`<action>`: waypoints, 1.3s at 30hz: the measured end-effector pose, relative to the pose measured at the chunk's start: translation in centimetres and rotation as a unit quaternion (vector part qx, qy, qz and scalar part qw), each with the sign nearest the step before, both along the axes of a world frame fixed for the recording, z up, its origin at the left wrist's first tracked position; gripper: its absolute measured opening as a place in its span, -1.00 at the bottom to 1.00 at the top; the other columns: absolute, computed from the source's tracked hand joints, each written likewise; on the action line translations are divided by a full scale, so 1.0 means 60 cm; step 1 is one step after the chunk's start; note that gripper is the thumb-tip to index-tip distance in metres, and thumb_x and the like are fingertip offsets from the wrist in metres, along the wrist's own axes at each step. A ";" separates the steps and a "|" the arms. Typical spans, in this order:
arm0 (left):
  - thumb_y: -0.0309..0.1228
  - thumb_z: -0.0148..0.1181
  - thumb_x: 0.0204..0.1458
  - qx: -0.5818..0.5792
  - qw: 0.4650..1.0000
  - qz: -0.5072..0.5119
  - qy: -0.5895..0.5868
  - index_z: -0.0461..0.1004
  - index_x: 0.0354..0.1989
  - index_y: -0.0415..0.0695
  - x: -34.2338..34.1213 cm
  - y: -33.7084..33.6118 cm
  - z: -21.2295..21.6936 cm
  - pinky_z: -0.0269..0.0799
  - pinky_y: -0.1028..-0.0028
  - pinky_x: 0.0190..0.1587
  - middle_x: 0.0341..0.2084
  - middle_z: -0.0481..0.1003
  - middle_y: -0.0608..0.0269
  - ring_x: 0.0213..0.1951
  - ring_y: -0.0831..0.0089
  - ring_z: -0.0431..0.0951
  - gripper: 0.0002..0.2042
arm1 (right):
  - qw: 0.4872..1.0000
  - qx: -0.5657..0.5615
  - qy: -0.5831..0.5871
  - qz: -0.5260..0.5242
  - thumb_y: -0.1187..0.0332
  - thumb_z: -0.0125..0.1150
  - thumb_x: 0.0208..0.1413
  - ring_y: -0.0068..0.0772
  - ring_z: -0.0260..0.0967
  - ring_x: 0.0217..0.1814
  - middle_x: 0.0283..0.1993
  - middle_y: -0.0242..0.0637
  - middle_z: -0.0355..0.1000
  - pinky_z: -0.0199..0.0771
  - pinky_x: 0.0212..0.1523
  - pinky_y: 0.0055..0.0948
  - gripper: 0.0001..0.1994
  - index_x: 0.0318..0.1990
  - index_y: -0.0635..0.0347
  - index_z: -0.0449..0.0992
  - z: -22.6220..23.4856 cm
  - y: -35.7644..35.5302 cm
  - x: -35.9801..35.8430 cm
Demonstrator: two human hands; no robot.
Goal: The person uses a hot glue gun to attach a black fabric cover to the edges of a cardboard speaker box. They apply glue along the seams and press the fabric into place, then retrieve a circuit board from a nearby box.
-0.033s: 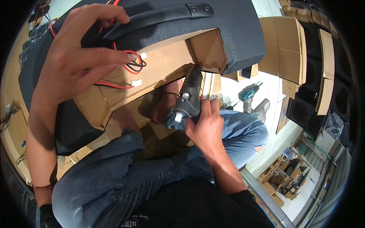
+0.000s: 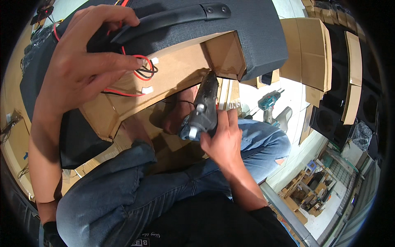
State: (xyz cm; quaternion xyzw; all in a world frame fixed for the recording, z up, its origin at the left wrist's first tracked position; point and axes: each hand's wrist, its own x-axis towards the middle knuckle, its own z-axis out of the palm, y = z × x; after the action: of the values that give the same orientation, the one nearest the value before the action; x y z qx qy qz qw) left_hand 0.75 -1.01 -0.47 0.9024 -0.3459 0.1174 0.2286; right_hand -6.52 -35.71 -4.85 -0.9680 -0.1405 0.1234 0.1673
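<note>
A black speaker cabinet [image 2: 258,31] lies before me, its bare brown wooden inside exposed and a black strap handle [image 2: 177,19] on its outer face. My left hand [image 2: 76,61] grips the cabinet across its edge, fingers by the handle and thumb inside. Close to that thumb loops a red and black wire [image 2: 145,76], partly covered by the hand. Low at the opening, my right hand [image 2: 224,133] is closed around a dark hot glue gun [image 2: 204,96]. White glue stick shows at its rear, and its front end reaches the cabinet's inner corner, where the nozzle is hidden.
A teal cordless drill [image 2: 269,101] lies on the pale tiled floor to the right. Beyond it stand cardboard pieces [image 2: 314,53] and black speaker boxes [image 2: 329,119]. Crumpled clear plastic [image 2: 362,136] sits at the far right. My jeans-clad legs [image 2: 164,181] and bare feet are beneath the cabinet.
The glue gun's rear has dipped slightly toward me, its front end staying by the inner corner. My left hand and the cabinet have not visibly moved.
</note>
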 end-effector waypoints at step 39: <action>-0.30 0.53 -0.07 0.004 0.993 -0.041 -0.113 0.80 -0.28 0.11 0.011 -0.001 -0.019 0.41 0.28 -0.09 -0.02 0.47 0.08 -0.09 0.23 0.50 -0.84 | 0.994 0.013 -0.106 0.007 0.33 0.53 -0.35 0.26 0.43 -0.15 -0.11 0.05 0.36 0.49 -0.22 0.01 -0.23 0.12 0.36 0.32 -0.019 -0.043 -0.052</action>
State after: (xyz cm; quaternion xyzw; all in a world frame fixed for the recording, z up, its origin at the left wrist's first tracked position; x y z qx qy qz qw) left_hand 1.43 -1.05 -1.60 0.8692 -0.4071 0.2079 0.1885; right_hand -9.63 -38.29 -5.98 -0.9724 -0.1662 0.0194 0.1628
